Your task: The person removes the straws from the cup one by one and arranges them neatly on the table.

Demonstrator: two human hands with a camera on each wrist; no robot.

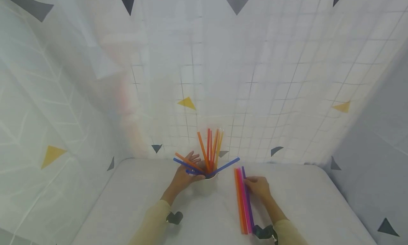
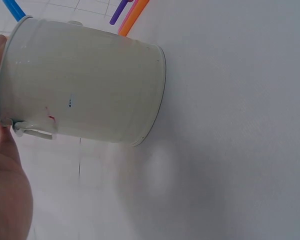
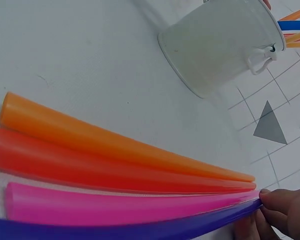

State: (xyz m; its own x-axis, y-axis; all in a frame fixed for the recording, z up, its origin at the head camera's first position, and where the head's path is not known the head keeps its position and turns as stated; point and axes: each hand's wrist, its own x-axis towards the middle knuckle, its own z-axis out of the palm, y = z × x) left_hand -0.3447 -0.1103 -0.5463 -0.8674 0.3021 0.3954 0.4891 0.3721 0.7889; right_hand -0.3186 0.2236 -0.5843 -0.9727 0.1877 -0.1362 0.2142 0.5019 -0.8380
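Note:
Several orange, red, yellow and blue straws [image 1: 202, 147] stand and lean in a white bucket [image 2: 85, 80]. At its left rim is my left hand [image 1: 186, 174], fingers spread behind the leaning straws and thumb along the front of the rim. A row of straws lies to the right of the bucket: orange [image 3: 115, 137], red [image 3: 90, 167], pink [image 3: 115, 205] and purple [image 3: 105, 229]. Between thumb and fingers, my right hand [image 1: 259, 187] pinches the purple straw near its far end, close beside the pink one. The lower ends of the straws in the bucket are hidden.
A white cloth covers the table [image 1: 296, 199]. Right behind the bucket rises a hanging sheet [image 1: 223, 60] with a grid and triangles. More cloth hangs at the left [image 1: 38, 113] and at the right [image 1: 376, 149].

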